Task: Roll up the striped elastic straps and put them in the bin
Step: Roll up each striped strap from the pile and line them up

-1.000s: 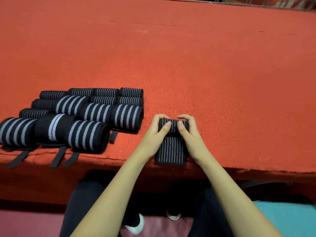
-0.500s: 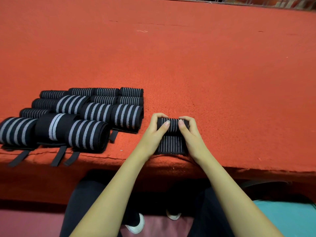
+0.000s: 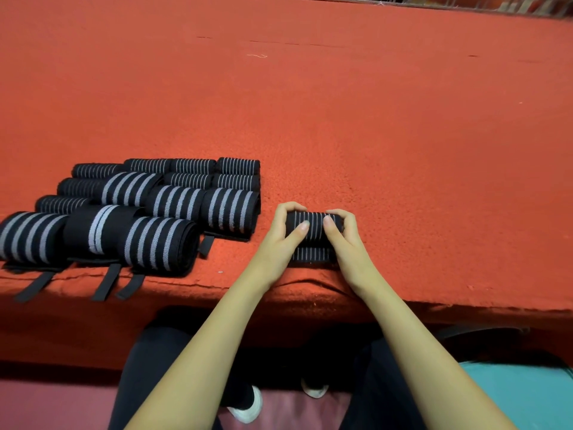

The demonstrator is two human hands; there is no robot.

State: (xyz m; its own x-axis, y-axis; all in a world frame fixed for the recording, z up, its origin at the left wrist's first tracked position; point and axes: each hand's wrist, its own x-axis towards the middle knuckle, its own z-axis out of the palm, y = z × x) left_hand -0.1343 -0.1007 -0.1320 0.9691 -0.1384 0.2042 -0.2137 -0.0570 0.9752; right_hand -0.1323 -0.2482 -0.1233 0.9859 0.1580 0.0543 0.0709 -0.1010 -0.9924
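While the left hand [image 3: 283, 232] and right hand [image 3: 344, 235] curl fingers [image 3: 291, 207] round the strap roll [image 3: 313, 223], centre frame, a slack grip could let it unwind.

L hand [image 3: 279, 240], R hand [image 3: 348, 245], curled round strap roll [image 3: 313, 219], forearms converging

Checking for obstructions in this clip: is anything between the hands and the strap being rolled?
Nothing visible. The left hand and right hand both grip the strap directly; the finished rolls lie apart to its left. No bin is recognisable in view.
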